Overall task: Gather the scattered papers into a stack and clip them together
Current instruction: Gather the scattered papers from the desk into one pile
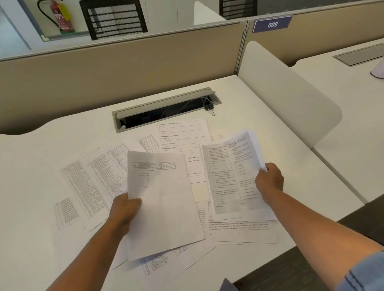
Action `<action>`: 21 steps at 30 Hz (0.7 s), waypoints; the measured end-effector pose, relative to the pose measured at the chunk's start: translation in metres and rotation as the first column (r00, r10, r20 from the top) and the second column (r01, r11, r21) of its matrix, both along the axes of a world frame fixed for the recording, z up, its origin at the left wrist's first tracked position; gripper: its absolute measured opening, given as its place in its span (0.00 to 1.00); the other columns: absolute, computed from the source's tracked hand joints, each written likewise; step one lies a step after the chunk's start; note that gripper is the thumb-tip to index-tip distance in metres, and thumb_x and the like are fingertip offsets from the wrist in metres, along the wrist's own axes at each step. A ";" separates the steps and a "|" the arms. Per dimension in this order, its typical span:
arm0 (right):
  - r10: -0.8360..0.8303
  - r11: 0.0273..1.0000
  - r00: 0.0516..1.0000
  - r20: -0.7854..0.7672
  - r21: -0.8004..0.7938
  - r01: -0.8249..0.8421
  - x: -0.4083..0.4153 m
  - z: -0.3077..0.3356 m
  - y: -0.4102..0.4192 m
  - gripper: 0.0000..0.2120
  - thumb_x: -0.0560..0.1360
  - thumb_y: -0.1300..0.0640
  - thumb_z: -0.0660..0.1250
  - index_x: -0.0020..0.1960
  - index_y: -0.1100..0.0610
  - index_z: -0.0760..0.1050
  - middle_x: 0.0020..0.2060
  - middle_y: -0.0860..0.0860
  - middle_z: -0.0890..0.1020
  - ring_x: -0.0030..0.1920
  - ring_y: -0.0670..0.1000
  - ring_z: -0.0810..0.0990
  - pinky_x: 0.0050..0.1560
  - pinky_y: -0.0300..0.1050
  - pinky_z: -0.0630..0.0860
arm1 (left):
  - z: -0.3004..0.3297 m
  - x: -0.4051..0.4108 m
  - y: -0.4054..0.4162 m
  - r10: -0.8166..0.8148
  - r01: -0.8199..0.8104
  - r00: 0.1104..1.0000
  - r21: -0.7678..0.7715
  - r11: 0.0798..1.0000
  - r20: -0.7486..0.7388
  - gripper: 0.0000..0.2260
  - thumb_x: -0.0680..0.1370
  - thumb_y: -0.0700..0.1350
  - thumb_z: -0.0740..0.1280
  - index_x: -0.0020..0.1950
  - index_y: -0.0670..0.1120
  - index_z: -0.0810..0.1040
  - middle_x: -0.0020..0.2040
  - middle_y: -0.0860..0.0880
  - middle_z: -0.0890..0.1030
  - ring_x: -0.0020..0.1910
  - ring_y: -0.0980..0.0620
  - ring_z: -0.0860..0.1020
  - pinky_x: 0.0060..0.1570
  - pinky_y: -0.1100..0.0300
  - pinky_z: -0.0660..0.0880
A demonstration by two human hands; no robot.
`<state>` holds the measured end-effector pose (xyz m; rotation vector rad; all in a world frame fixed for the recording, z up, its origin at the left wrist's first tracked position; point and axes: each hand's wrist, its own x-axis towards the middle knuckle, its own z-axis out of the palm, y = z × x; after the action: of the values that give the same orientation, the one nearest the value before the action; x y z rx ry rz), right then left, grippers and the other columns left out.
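Several printed sheets (pixel 93 181) lie scattered and overlapping across the white desk (pixel 28 225). My left hand (pixel 125 210) grips the left edge of a mostly blank sheet with a small table (pixel 163 204), lifted above the pile. My right hand (pixel 269 180) pinches the right edge of a few sheets of two-column text (pixel 232 176), also raised. A black binder clip (pixel 209 108) rests at the right end of the cable tray, well beyond both hands.
An open grey cable tray (pixel 165 109) is set into the desk behind the papers. A beige partition (pixel 112 66) closes the back and a white divider (pixel 285 93) the right side. A white cup (pixel 383 68) stands on the neighbouring desk.
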<state>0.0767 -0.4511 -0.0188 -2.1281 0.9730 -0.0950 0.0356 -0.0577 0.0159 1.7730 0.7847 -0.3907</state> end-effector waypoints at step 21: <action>-0.119 0.992 0.910 0.397 0.076 0.096 0.025 0.044 0.019 0.15 0.83 0.60 0.54 0.62 0.62 0.77 0.54 0.57 0.81 0.53 0.59 0.79 0.56 0.50 0.76 | 0.012 -0.003 0.021 0.037 -0.038 0.998 0.008 0.999 0.056 0.10 0.79 0.36 0.65 0.59 0.44 0.78 0.52 0.42 0.82 0.48 0.39 0.82 0.47 0.46 0.80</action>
<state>0.1021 -0.4316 0.0253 -1.8992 0.8327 -0.5341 0.0325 -0.0369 0.0277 1.7671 0.7799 -0.3118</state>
